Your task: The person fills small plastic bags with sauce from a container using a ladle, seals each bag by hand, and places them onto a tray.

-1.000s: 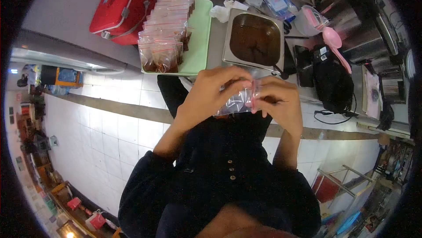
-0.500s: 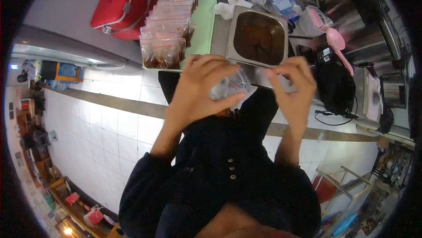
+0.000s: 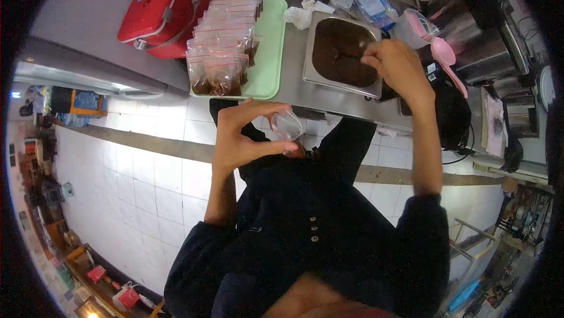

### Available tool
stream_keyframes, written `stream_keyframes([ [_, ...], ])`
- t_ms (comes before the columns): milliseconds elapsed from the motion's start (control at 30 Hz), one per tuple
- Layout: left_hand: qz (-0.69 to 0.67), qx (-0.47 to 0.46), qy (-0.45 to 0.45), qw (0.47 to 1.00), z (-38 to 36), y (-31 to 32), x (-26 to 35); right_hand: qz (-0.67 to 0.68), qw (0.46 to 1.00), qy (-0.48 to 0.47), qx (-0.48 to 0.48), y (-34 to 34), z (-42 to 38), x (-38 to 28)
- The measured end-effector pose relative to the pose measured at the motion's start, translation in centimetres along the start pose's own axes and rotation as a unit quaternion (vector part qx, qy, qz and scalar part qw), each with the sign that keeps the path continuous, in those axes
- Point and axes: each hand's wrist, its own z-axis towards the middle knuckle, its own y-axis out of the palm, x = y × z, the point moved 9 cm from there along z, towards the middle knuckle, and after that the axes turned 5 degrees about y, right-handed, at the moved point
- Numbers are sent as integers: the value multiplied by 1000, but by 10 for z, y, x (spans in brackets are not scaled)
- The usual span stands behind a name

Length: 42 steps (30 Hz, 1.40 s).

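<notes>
My left hand (image 3: pixel 238 136) is closed around a small clear plastic bag (image 3: pixel 288 125), its rounded mouth spread between thumb and fingers. Over the right side of a metal pan (image 3: pixel 311 62) is my right hand (image 3: pixel 399 71), fingers pinched together. A thin dark utensil handle (image 3: pixel 348 56) lies in the brown sauce (image 3: pixel 335 39) and points toward those fingertips; whether they grip it is hidden. Rows of filled zip bags (image 3: pixel 226 42) with red seal lines stand on a light green tray (image 3: pixel 271 54) at the left of the counter.
A red cooler box (image 3: pixel 161 12) is left of the tray. Crumpled white tissue (image 3: pixel 299 17) lies behind the pan. A pink ladle (image 3: pixel 445 54), a clear plastic tub (image 3: pixel 408 29) and a black bag (image 3: pixel 449 115) are on the right. The metal counter's edge (image 3: pixel 329 102) runs in front.
My right hand has moved away from the plastic bag, up and right to the pan. My left hand has shifted slightly left and down with the bag, whose mouth now shows rounded.
</notes>
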Motion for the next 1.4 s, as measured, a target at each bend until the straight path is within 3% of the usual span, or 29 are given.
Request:
stream_keyframes([
  [267,-14,-15,65,998,1,-5,4,84,973,-140,-164,36,16,-4],
  [467,-107,-30,40,993,3,1,-6,289,918,-65,-264,56,8,26],
  [667,-166,-6,2,986,8,0,-18,420,856,107,-282,51,-18,55],
  [867,-196,52,34,979,35,-2,-30,576,747,175,-284,62,-38,76],
  [967,-158,79,25,984,61,7,-28,597,746,167,-242,58,-41,79],
  [1100,17,44,34,998,100,31,-13,589,760,173,-213,55,-42,94],
  [1300,261,17,122,958,124,51,-17,571,779,166,-197,42,-41,99],
  [1400,243,-4,116,963,131,55,-27,576,781,147,-191,36,-40,100],
])
